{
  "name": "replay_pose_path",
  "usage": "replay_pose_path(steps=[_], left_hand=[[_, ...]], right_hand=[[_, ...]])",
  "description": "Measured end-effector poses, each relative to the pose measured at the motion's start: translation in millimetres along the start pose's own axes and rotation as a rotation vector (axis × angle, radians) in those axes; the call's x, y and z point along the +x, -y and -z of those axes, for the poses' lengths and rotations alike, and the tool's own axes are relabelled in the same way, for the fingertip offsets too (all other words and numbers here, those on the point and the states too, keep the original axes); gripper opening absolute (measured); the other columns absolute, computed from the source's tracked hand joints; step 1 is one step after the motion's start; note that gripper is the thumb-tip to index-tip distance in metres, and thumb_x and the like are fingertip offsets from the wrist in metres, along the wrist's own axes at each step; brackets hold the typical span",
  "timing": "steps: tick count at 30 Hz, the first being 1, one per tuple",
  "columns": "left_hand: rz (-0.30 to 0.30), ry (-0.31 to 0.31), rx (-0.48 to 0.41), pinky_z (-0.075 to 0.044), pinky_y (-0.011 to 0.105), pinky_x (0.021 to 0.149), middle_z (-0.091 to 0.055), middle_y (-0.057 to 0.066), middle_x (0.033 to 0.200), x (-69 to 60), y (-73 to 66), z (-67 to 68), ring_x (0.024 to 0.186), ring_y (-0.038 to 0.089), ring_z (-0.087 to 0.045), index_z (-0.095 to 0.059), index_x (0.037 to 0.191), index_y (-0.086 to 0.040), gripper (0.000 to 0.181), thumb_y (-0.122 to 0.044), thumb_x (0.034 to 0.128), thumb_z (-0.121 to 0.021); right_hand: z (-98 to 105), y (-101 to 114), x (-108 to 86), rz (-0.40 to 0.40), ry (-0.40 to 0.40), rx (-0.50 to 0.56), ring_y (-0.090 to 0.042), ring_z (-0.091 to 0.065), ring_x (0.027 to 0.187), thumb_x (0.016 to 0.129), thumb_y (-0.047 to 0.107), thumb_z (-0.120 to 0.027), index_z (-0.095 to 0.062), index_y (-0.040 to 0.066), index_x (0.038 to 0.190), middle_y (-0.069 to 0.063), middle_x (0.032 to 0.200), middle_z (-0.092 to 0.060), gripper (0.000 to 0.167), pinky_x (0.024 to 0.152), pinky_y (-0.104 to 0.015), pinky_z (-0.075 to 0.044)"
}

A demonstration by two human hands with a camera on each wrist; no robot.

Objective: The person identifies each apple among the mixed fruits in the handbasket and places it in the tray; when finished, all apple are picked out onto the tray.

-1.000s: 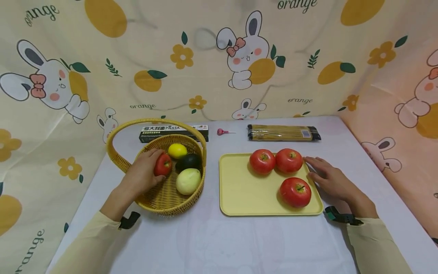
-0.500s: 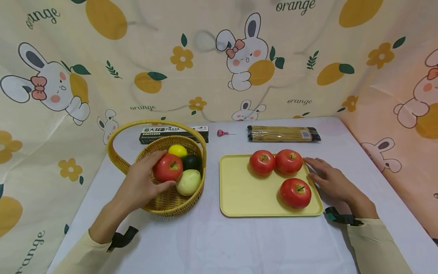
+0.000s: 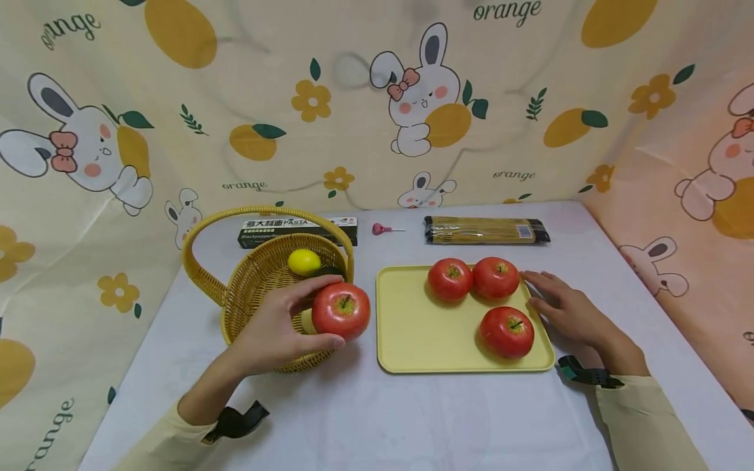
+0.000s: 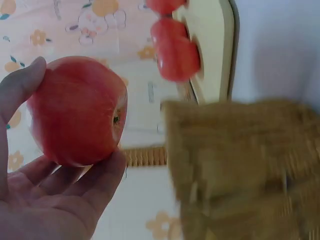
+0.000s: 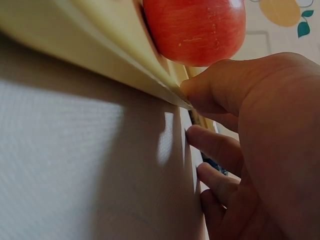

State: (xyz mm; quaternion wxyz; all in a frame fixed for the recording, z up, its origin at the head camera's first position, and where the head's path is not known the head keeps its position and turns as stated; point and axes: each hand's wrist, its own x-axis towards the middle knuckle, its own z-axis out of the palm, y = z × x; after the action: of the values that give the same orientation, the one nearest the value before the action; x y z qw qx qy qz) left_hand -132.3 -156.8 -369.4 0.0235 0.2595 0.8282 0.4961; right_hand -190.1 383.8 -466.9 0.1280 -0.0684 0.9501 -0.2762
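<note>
My left hand point(image 3: 273, 335) grips a red apple point(image 3: 341, 311) between thumb and fingers, above the right rim of the wicker basket point(image 3: 249, 288). In the left wrist view the same apple point(image 4: 75, 110) sits clear of the blurred basket point(image 4: 235, 160). A lemon point(image 3: 304, 262) lies in the basket beside a dark green fruit, partly covered by my fingers. Behind the held apple, only a sliver of a pale green fruit point(image 3: 307, 320) shows. My right hand point(image 3: 568, 313) rests at the right edge of the yellow tray point(image 3: 412, 333), its thumb touching the rim.
Two apples point(image 3: 450, 280) touch at the tray's back, and a third apple point(image 3: 506, 332) is nearer the front. Behind stand a black pasta box point(image 3: 259, 237), a pink lollipop point(image 3: 379, 229) and a packet of spaghetti point(image 3: 480, 230). The basket's tall handle point(image 3: 200, 268) arches upward.
My left hand has lifted the red apple out of the basket and carried it right, toward the tray. The right hand stays where it was.
</note>
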Motion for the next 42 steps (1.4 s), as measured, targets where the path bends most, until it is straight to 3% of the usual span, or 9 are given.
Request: replay_pose_path(steps=[6,14,20,24,28,34,42], left_hand=[[-0.011,0.066,-0.019,-0.057,0.045,0.114,-0.071,0.003,0.144,19.7,-2.5,-35.2,0.13,0.021,-0.069,-0.062,0.153,-0.012,0.082,-0.023,0.0805,-0.1],[0.02,0.183,-0.101,-0.055,0.038,0.117,-0.071,0.0,0.144,45.1,-3.9,-80.3,0.134,0.018,-0.068,-0.06,0.155,-0.014,0.08,-0.024,0.0846,-0.096],[0.08,0.201,-0.157,-0.055,0.034,0.116,-0.07,0.0,0.143,60.0,-0.4,-110.1,0.131,0.017,-0.068,-0.059,0.155,-0.012,0.079,-0.021,0.0848,-0.095],[0.143,0.197,-0.154,-0.058,0.031,0.109,-0.07,-0.002,0.14,68.4,5.4,-128.3,0.127,0.015,-0.067,-0.06,0.153,-0.017,0.078,-0.023,0.0843,-0.096],[0.2,0.186,-0.127,-0.06,0.029,0.102,-0.071,-0.002,0.136,75.6,11.3,-142.8,0.122,0.015,-0.068,-0.061,0.15,-0.02,0.077,-0.025,0.0832,-0.098],[0.253,0.202,-0.099,-0.061,0.032,0.103,-0.07,0.001,0.137,83.1,14.7,-157.8,0.123,0.016,-0.068,-0.059,0.149,-0.02,0.077,-0.026,0.0834,-0.098],[0.257,0.199,-0.054,-0.061,0.03,0.101,-0.07,-0.001,0.136,91.1,12.1,-172.5,0.122,0.014,-0.067,-0.057,0.15,-0.019,0.079,-0.03,0.0839,-0.098]], right_hand=[[0.7,-0.4,-0.8,0.006,-0.005,-0.001,-0.062,-0.016,0.161,0.112,0.042,-0.061,-0.031,0.017,0.174,-0.032,0.174,-0.029,0.073,0.111,-0.091,-0.028],[-1.2,0.3,0.1,0.02,-0.018,-0.005,-0.062,-0.02,0.16,0.112,0.039,-0.061,-0.033,0.019,0.174,-0.032,0.174,-0.029,0.071,0.113,-0.09,-0.028],[-0.1,1.4,0.5,0.009,-0.01,0.004,-0.061,-0.017,0.161,0.111,0.039,-0.062,-0.033,0.019,0.174,-0.032,0.175,-0.029,0.072,0.113,-0.09,-0.028],[-0.2,-0.2,1.0,0.003,-0.003,0.007,-0.061,-0.017,0.161,0.111,0.04,-0.062,-0.031,0.02,0.174,-0.031,0.175,-0.028,0.073,0.113,-0.09,-0.028],[-1.4,-3.0,0.8,0.005,-0.004,0.003,-0.063,-0.018,0.16,0.111,0.041,-0.061,-0.031,0.021,0.174,-0.032,0.175,-0.027,0.073,0.111,-0.091,-0.029],[-1.8,-3.5,-0.2,0.001,-0.003,0.011,-0.062,-0.016,0.161,0.111,0.041,-0.061,-0.031,0.02,0.174,-0.032,0.175,-0.028,0.073,0.111,-0.091,-0.029],[-0.6,-3.5,0.9,-0.005,0.0,0.016,-0.061,-0.015,0.162,0.111,0.043,-0.062,-0.031,0.02,0.174,-0.031,0.175,-0.028,0.074,0.112,-0.091,-0.028]])
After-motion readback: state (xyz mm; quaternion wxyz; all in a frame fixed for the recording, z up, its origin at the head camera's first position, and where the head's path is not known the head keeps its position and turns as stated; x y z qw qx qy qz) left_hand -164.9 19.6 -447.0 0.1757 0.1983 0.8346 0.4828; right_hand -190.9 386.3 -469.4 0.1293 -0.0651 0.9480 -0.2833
